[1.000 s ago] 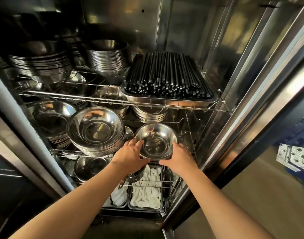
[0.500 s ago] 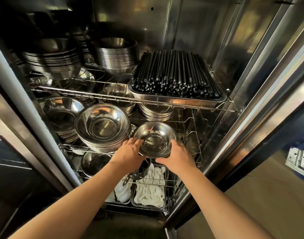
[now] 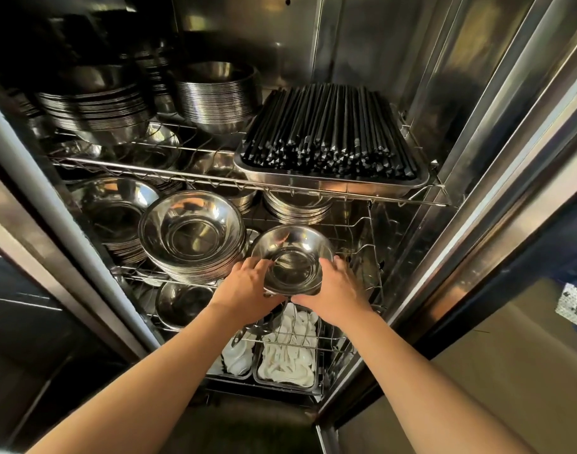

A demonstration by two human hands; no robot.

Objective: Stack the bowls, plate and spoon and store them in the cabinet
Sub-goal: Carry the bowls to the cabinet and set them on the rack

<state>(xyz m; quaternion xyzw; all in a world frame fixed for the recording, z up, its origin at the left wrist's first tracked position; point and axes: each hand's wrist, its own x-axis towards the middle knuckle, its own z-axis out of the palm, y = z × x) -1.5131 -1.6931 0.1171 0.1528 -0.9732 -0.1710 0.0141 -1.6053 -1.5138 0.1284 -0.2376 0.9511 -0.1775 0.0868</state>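
Note:
A small stack of steel bowls (image 3: 292,253) is held over the front right of the middle wire shelf (image 3: 375,257) inside the steel cabinet. My left hand (image 3: 247,288) grips its left side and my right hand (image 3: 336,290) grips its right side, thumbs on the rim. Just left of it sits a taller stack of larger steel bowls (image 3: 192,234). No plate or spoon shows in my hands; the underside of the stack is hidden.
The top shelf carries a tray of black chopsticks (image 3: 329,149) and stacks of steel plates (image 3: 93,106) and bowls (image 3: 215,93). The bottom shelf has trays of white spoons (image 3: 287,355) and a steel bowl (image 3: 182,303). The cabinet's door frame (image 3: 460,204) rises at right.
Both hands with the bowl stack have stayed at the middle shelf's front right, the stack tilting slightly toward me. The camera has moved a little closer.

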